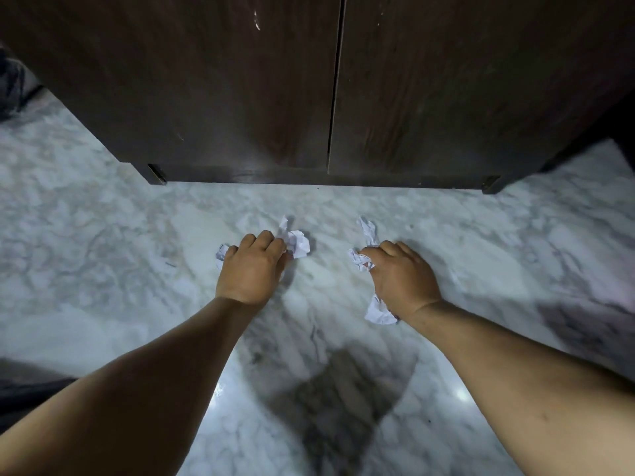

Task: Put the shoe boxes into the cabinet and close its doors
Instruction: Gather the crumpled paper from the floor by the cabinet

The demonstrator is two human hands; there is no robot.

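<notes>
Head view
Cabinet (240,80): dark wood, both doors stood closed, a thin seam between them.
Shoe boxes: none showed in this view.
Left hand (252,269): fingers curled round crumpled white paper (297,242) on the marble floor (103,235).
Right hand (400,278): fingers clutched another crumpled paper wad (360,261); more of it showed beside the wrist.

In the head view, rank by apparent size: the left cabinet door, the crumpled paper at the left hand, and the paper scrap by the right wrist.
1. Left cabinet door, by far the largest.
2. Crumpled paper at the left hand and paper scrap by the right wrist: they look alike and hands partly cover both, so I leave them unranked.
</notes>
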